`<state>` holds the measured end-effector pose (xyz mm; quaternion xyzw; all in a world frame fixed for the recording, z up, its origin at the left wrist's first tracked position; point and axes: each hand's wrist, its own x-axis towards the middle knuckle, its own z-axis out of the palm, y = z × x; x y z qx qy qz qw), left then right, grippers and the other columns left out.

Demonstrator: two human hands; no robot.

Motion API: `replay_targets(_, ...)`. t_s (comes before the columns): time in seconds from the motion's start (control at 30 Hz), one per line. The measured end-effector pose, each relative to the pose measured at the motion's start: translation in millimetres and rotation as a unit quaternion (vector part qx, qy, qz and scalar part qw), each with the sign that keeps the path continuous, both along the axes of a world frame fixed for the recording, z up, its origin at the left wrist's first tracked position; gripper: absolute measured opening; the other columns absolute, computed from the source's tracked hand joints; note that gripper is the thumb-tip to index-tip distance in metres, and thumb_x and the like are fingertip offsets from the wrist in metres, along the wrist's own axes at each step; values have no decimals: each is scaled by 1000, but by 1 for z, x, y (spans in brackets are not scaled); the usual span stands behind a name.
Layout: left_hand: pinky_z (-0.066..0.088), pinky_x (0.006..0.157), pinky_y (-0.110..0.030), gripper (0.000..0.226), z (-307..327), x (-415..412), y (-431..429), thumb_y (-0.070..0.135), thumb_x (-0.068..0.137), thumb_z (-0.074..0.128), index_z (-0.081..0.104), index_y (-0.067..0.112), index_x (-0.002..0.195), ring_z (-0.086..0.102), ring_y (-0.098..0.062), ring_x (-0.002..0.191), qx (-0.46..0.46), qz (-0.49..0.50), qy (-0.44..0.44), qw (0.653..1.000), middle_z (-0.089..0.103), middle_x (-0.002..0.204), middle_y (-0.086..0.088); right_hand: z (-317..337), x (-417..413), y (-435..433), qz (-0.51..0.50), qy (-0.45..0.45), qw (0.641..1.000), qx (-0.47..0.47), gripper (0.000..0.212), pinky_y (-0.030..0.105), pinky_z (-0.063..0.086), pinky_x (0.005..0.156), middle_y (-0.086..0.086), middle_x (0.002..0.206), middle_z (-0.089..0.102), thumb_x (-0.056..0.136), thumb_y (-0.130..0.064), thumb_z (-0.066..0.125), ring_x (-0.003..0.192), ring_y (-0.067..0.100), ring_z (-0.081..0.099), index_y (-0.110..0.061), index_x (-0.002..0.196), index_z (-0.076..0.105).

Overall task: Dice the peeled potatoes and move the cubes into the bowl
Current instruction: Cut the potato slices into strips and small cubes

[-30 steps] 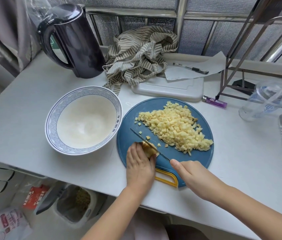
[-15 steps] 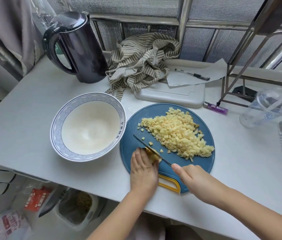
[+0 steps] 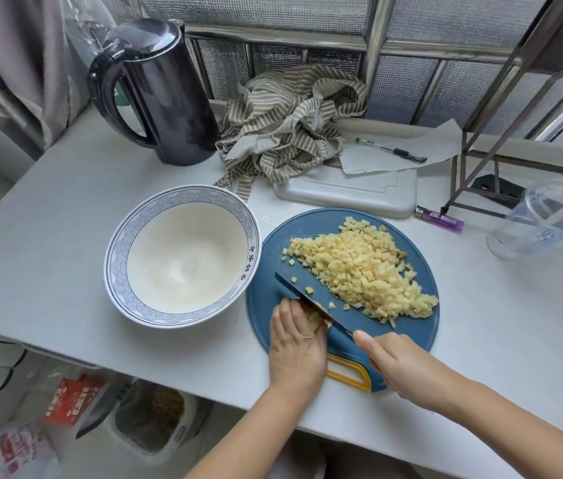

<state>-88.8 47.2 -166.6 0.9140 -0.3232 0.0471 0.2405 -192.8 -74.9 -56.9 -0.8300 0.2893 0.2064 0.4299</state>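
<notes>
Left hand [image 3: 295, 344] curled over potato [image 3: 318, 319], pinning it to board [image 3: 266, 292]. Right hand [image 3: 401, 364] grips knife [image 3: 302, 295], blade against potato at left fingertips. Cubes [image 3: 359, 271] heaped beyond right hand. Bowl [image 3: 183, 199] beyond left hand, leftward.

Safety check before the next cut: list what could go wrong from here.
1. The left hand pins a small potato piece right against the knife; a slip could nick a finger.
2. The cube pile spreads close to the right rim of the cutting board; cubes may spill onto the table.
</notes>
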Motion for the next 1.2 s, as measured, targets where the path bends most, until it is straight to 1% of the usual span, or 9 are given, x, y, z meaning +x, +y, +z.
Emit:
replay_targets(0.07, 37, 104, -42, 60, 0, 2, -1, 41, 86, 40, 39, -5, 125, 41, -33, 114, 2, -3, 0, 1000, 39, 124, -17, -5, 2, 0, -9, -7, 1000, 5, 58, 28, 31, 60, 1, 56, 33, 98, -59, 24, 48, 12, 28, -13, 65, 35)
replay_targets(0.2, 48, 95, -48, 60, 0, 2, 0, 40, 83, 39, 40, -5, 123, 41, -33, 113, 9, -10, -6, 1000, 39, 121, -18, -18, 9, 3, -24, -14, 1000, -1, 59, 22, 34, 56, 3, 55, 38, 101, -57, 23, 39, 6, 39, -12, 65, 36)
replay_targets(0.33, 50, 91, -49, 60, 0, 5, 0, 40, 84, 39, 42, -6, 121, 42, -34, 111, 10, -15, -11, 1000, 42, 119, -19, -27, 6, 8, -63, -43, 997, -15, 59, 30, 34, 56, -2, 48, 35, 100, -57, 26, 41, 9, 32, -14, 59, 33)
replay_targets(0.47, 49, 92, -48, 58, 2, 5, 1, 44, 87, 40, 43, -3, 121, 42, -34, 111, 6, -25, 4, 1000, 49, 117, -21, -27, 3, 7, -176, -47, 976, 118, 60, 23, 26, 40, -2, 45, 28, 95, -64, 30, 37, 13, 23, -16, 58, 35)
replay_targets(0.6, 48, 94, -47, 58, 7, 8, 3, 46, 88, 40, 42, -1, 122, 42, -32, 111, 0, -31, 23, 999, 48, 118, -18, -21, 2, -2, -178, -37, 966, 183, 61, 24, 20, 43, 2, 50, 27, 81, -75, 37, 43, 16, 19, -17, 61, 35)
replay_targets(0.73, 46, 97, -47, 62, 10, 8, 12, 52, 91, 38, 37, 2, 127, 46, -34, 113, -28, -41, 46, 998, 47, 123, -18, -6, -5, -3, -153, -48, 973, 165, 62, 21, 20, 39, 4, 51, 26, 87, -68, 37, 41, 16, 19, -9, 68, 39)
replay_targets(0.83, 40, 103, -44, 75, 13, 9, 18, 64, 92, 32, 32, 2, 135, 42, -33, 121, -46, -56, 79, 994, 41, 131, -18, 3, -9, 3, -123, -61, 986, 96, 58, 22, 26, 38, -1, 46, 32, 98, -57, 34, 36, 14, 26, -10, 65, 39)
replay_targets(0.97, 41, 102, -46, 77, 14, 9, 23, 59, 87, 43, 32, 1, 136, 41, -33, 120, -62, -50, 88, 993, 41, 130, -18, 5, -14, 12, -99, -63, 992, 51, 58, 14, 27, 41, -7, 44, 34, 98, -57, 31, 37, 8, 30, -10, 65, 41)
replay_targets(1.2, 44, 98, -47, 66, 12, 8, 29, 53, 86, 48, 39, 3, 128, 47, -32, 111, -69, -29, 66, 995, 47, 121, -15, 3, -12, 13, -69, -47, 996, 4, 61, 25, 32, 52, -2, 50, 37, 91, -65, 27, 43, 11, 33, -12, 64, 38)
